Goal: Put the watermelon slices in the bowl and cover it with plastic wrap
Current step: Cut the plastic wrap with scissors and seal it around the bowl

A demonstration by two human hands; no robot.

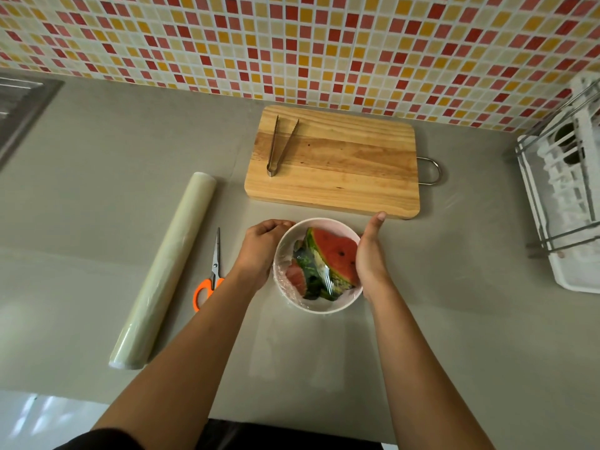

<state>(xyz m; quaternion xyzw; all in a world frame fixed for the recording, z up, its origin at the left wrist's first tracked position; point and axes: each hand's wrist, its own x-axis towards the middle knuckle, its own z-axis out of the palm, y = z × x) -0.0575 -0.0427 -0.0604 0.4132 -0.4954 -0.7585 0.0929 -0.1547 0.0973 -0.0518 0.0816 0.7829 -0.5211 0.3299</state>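
Left hand (pixel 259 251) gripping far-left rim of film-covered round white bowl (pixel 324 309), red watermelon slices (pixel 334 254) inside, right hand (pixel 370 254) seemingly flat against right side

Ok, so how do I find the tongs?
Look at the wooden cutting board by the tiled wall. On its left side lie the tongs. They are the only thing lying on it: thin, metal, V-shaped, with toothed tips.

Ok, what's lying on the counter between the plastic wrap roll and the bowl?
Orange-handled scissors lie there, blades toward the wall; closer in, the left hand holds the bowl's rim. Seen in the head view.
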